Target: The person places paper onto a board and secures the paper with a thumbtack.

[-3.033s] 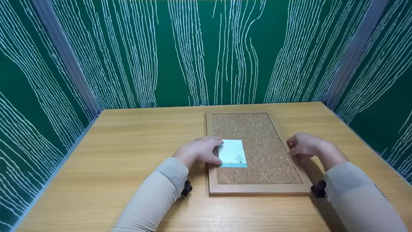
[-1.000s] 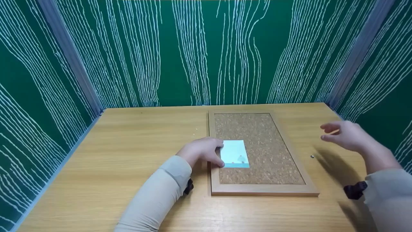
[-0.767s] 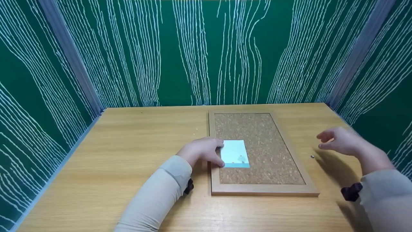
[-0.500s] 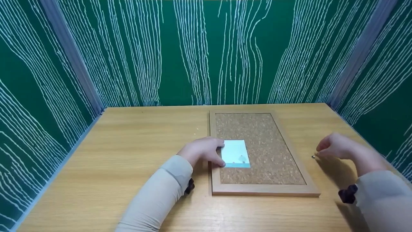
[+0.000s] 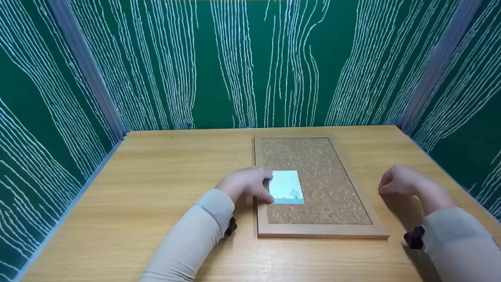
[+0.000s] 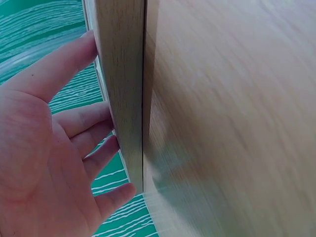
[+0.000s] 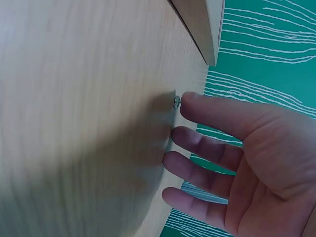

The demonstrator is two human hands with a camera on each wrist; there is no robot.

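A pale mint note sheet with a small tree printed on it lies on the cork board. The left hand rests over the board's left frame, thumb and forefinger spread and pressing the sheet's left corners. Its other fingers lie along the frame's outer side in the left wrist view. Right of the board, the right hand is down at the tabletop, thumb and forefinger tips together. There the right wrist view shows a small silver thumbtack right at the thumb tip; the forefinger is hidden behind the thumb.
The board's light wooden frame stands slightly raised on the wooden table. Tiny pale specks lie left of the board. Green walls with white lines close off the back and both sides.
The right hand has left the board's right edge, swung out to the right, then come down to the tack, which the fingers now hide in the head view. The left hand keeps its hold.
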